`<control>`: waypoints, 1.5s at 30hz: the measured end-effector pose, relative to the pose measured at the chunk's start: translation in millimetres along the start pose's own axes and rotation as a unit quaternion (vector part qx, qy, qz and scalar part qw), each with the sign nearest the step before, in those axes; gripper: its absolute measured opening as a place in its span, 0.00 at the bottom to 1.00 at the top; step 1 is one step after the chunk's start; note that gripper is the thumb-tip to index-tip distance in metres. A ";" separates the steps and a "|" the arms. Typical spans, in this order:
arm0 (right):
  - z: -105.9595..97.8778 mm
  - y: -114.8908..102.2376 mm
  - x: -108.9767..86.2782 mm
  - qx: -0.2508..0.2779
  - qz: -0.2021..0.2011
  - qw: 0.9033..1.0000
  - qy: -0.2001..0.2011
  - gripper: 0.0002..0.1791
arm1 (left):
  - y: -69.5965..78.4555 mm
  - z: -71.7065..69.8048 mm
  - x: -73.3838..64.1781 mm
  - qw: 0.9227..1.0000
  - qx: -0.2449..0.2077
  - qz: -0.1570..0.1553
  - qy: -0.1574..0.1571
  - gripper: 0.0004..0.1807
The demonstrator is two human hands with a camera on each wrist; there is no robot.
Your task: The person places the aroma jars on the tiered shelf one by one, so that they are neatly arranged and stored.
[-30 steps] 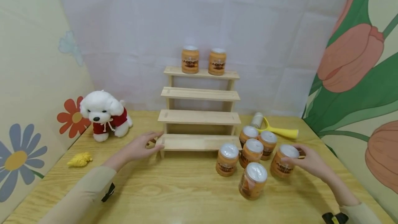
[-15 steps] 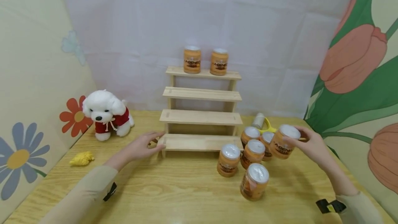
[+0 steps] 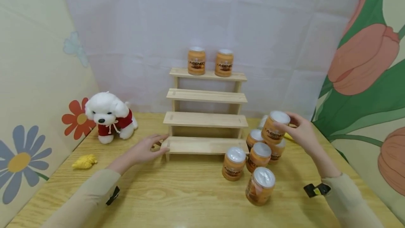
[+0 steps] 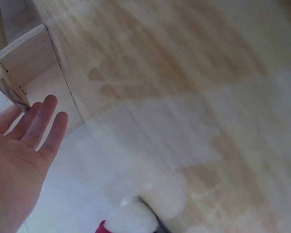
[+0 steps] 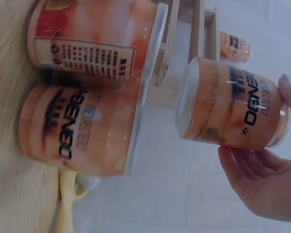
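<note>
My right hand grips an orange printed can with a silvery top, thumb on one side and fingers on the other. In the right wrist view that held can hangs in the air, apart from the standing cans. My left hand touches the left end of the lowest step of a four-step wooden stand. Its fingers look loosely straight in the left wrist view, fingertips at the board's end. Two matching cans stand upright on the top step.
Several orange cans stand on the wooden table right of the stand. Behind them, a yellow-handled item is partly hidden. At the left sit a white toy dog in red and a yellow lump.
My right hand has lifted the can from the table and carried it up, left and away from me, above the group of cans. My left hand stays at the stand's end.
</note>
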State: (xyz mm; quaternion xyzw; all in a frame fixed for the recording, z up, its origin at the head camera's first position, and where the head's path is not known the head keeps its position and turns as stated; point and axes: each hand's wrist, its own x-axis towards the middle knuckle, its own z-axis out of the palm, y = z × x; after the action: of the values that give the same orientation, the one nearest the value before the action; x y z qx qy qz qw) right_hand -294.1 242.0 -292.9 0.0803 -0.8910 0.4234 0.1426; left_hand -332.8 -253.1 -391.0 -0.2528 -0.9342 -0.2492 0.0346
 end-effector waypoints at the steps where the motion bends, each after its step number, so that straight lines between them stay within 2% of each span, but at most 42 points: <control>1: 2.6 -2.4 2.3 0.006 -0.004 1.000 -0.001 0.32 | 0.0 0.0 0.2 1.000 0.001 0.002 0.000 0.37; 10: 32.0 -27.2 28.0 0.060 -0.039 0.997 0.009 0.31 | -2.1 -2.2 -2.7 1.000 -0.010 0.005 -0.003 0.36; 20: 59.0 -66.7 58.8 0.096 -0.048 0.994 -0.036 0.32 | -4.9 -2.0 -5.1 1.000 -0.008 0.000 0.001 0.37; 26: 71.5 -88.1 78.7 0.098 -0.060 0.992 -0.044 0.33 | -4.4 -0.9 -3.0 1.000 -0.006 0.000 0.000 0.37; 36: 94.0 -116.8 105.5 0.143 -0.081 0.985 -0.059 0.29 | -1.9 0.2 -0.1 1.000 -0.008 0.006 -0.002 0.36; 39: 103.9 -124.7 114.2 0.151 -0.076 0.984 -0.064 0.30 | -2.1 0.9 0.3 1.000 -0.007 0.009 -0.001 0.36; 45: 124.9 -137.8 129.5 0.138 -0.056 0.987 -0.058 0.34 | -2.1 0.9 -0.6 1.000 -0.007 0.010 0.002 0.35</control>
State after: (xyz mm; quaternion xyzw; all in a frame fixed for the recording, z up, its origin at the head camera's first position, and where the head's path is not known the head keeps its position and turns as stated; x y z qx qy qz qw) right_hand -403.5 55.4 -225.4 0.1735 -0.8251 0.5280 0.1017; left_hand -333.3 -254.5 -392.9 -0.2622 -0.9296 -0.2563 0.0371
